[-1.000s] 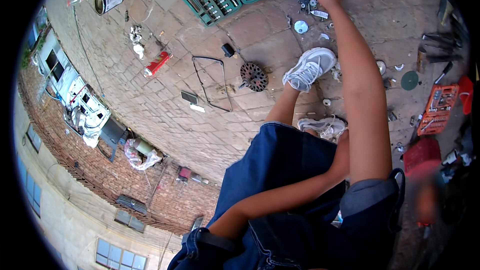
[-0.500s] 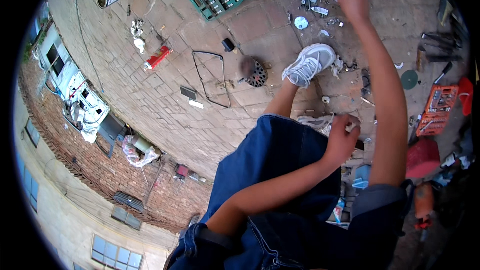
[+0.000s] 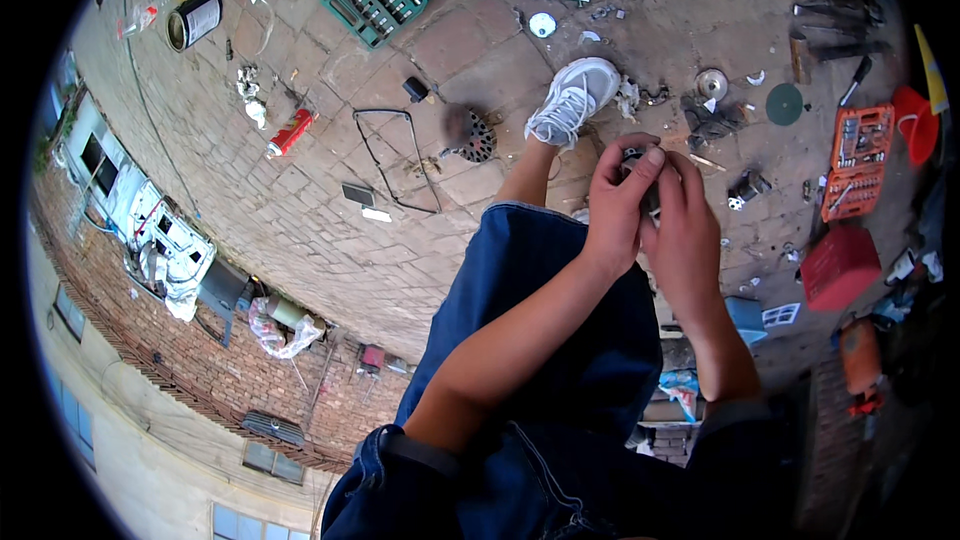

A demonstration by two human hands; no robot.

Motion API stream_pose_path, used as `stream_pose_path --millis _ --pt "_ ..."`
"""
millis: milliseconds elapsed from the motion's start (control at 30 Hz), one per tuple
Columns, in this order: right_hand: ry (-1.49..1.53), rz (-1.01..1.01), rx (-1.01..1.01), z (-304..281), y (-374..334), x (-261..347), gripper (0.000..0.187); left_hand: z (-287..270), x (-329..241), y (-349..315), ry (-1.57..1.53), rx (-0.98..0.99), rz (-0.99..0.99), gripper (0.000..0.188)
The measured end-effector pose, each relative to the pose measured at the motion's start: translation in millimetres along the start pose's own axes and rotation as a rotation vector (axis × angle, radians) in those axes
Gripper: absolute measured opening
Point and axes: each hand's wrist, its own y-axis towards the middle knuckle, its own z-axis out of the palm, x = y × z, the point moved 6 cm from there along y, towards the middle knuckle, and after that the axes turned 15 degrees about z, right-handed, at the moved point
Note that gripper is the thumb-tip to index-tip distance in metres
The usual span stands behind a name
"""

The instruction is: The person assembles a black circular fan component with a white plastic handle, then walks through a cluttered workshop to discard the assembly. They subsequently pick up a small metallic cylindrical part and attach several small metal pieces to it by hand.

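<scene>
My left hand (image 3: 617,202) and my right hand (image 3: 686,235) meet above the ground just past my knee. Between them sits a small round dark metal part (image 3: 632,154), mostly covered by the fingers. The left fingers curl around it with the thumb laid across its near side. Right fingers close on it from the other side. What kind of part it is cannot be made out. Beyond the hands is my grey-white sneaker (image 3: 575,100), and a pierced round metal disc (image 3: 480,140) lies to its left.
A green socket set case (image 3: 370,0) lies open at the far side. On the right are an orange tool case (image 3: 857,162), a red box (image 3: 842,267), a green disc (image 3: 784,104) and a metal ring-like part (image 3: 711,85). A red spray can (image 3: 290,132) and bent wire frame (image 3: 365,155) lie left.
My right hand has come back from the far right with the round metal part and now meets my left hand. The left hand has moved forward and closed on the part. The view has shifted.
</scene>
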Motion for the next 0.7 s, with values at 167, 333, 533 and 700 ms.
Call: stream_pose_path --millis 167,333,533,700 --pt "0.028 -0.061 0.097 -25 -38 10 0.048 -2 11 3 -0.167 -0.008 -0.085 0.009" --pt "0.861 0.23 -0.102 -30 14 -45 0.019 -1 -19 7 -0.309 -0.004 -0.073 0.022" --pt "0.676 -0.007 -0.12 158 189 -11 0.019 10 -69 20 -0.488 0.196 0.119 0.022" --pt "0.118 0.091 -0.187 238 242 43 0.033 6 -81 20 -0.514 0.215 0.183 0.025"
